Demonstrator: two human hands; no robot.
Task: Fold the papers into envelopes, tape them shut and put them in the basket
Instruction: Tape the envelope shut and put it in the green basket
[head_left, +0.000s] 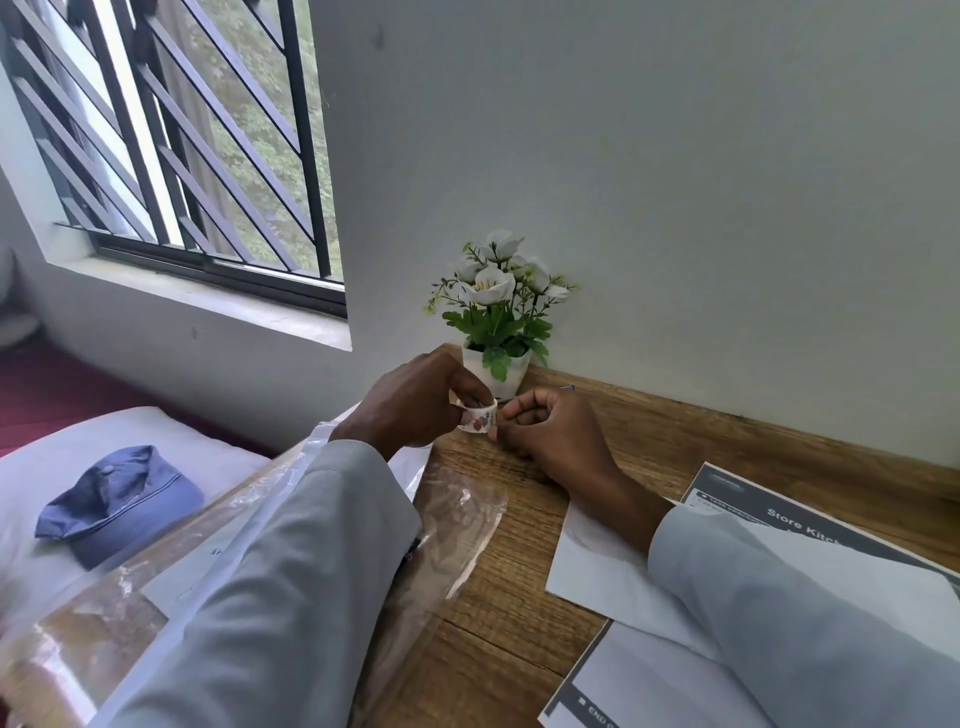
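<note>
A: Tape (477, 418), the small printed roll, sits in the left hand (415, 402), up over the far part of the desk (519, 525), in front of the plant pot (496, 371).

B: How is it held?

A: Left fingers curl round the roll, thumb under it. The hole seems to face roughly toward the camera, though I can't be sure.

B: And the right hand (550, 428)?

A: Just beside the roll, on its right side. Fingers are curled in, tips at the roll's right edge. It looks like a pinch on the loose end, but the end itself is too small to see.

B: So the pull goes which way?

A: Rightward, I'd judge, away from the roll, with the left holding it steady.

B: And the paper?

A: White sheet (597, 566) lies nearer, under the right forearm, below and right of both hands. The strip must come down to it. No basket in view.
</note>
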